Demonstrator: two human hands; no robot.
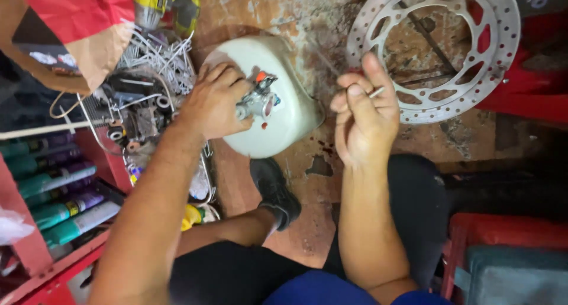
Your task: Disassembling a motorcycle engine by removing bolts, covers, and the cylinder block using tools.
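- Carburettor-like metal part [258,101], small and silvery with an orange-red cap, sits at centre frame over a pale cream plastic basin [284,113] turned on a worn, stained floor [307,222].
- Left hand [213,101], centre-left of the frame, is curled around the metal part, fingers closed on its left side and the knuckles turned toward the camera.
- Right hand [362,118], right of centre and apart from the basin, is raised with fingers loosely bent; thumb and forefinger pinch a thin, short metal pin [377,92].
- Perforated steel brake disc [435,47] lies flat on the floor in the upper right of the frame, just behind the right hand.
- Heap of loose metal spokes and small engine parts [151,86] fills a wire tray in the upper left, just beside the left forearm.
- Yellow-and-black cordless drill [165,6] rests at the top edge, above the heap.
- Red and brown paper bag [77,27] hangs into the upper-left corner.
- Row of spray cans [56,192] with green and purple labels lies in a red rack at lower left.
- Black shoe [273,189] of the seated person shows at lower centre, between the two forearms.
- Red crate [509,231] stands at lower right.
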